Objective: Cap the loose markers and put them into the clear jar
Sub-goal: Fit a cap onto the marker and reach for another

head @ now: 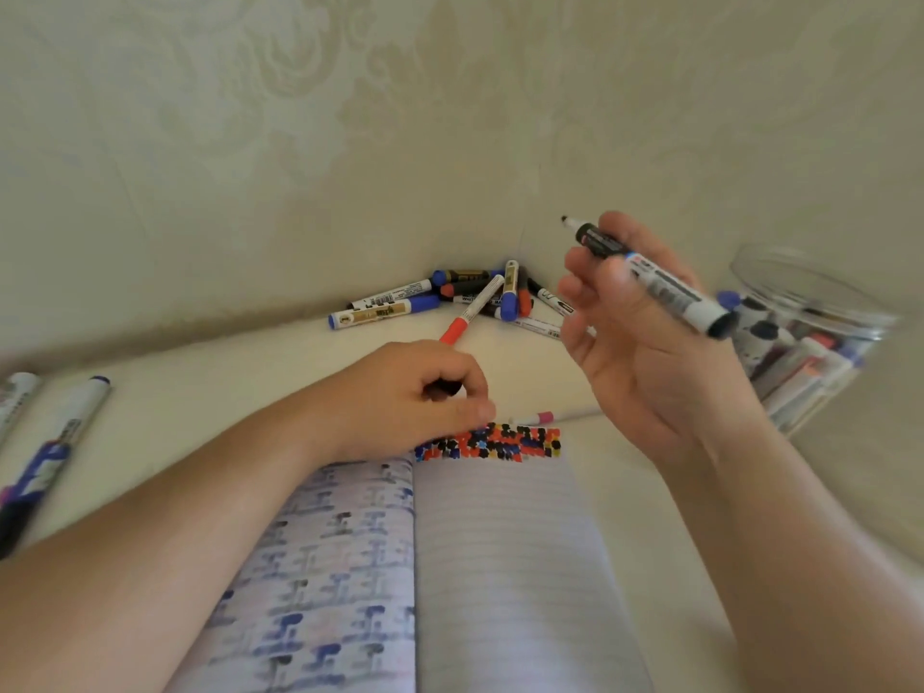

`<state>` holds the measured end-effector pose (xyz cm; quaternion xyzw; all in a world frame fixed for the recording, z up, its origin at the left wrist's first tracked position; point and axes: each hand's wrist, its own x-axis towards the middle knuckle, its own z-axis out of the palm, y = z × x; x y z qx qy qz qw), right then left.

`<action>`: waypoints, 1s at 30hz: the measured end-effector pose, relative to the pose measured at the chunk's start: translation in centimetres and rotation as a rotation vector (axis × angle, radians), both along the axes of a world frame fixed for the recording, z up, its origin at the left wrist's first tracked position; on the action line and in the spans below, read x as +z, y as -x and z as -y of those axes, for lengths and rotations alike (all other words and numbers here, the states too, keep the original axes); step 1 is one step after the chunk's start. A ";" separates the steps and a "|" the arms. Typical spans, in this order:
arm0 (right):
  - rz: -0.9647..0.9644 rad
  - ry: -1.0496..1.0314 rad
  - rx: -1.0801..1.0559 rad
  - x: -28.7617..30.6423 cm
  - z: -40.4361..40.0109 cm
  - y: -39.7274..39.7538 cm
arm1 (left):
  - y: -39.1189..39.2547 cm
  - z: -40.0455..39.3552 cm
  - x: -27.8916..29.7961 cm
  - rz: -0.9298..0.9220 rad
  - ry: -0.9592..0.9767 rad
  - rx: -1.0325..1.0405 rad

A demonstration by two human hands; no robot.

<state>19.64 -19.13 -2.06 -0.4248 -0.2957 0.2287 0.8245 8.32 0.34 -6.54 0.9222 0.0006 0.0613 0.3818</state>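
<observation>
My right hand holds an uncapped black marker raised above the table, its tip pointing up and left. My left hand rests at the top of the open notebook, its curled fingers around a small black cap. A pile of markers lies in the corner against the wall, a red-capped one sticking out toward my left hand. The clear jar lies tilted at the right with several markers inside. A pink-tipped marker lies just beyond the notebook.
An open lined notebook with coloured ink dabs along its top edge lies in front of me. Two more markers lie at the far left of the white table. Patterned walls meet in the corner behind the pile.
</observation>
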 end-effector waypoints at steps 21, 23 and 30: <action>0.406 0.855 -0.280 -5.5 2.8 0.6 | 0.0 0.4 -0.6 -0.198 -0.195 -0.121; 0.405 0.872 -0.319 -5.6 2.6 0.7 | 0.0 0.3 -0.6 -0.197 -0.191 -0.121; 0.407 0.886 -0.320 -5.9 2.5 0.7 | 0.0 0.3 -0.8 -0.193 -0.182 -0.118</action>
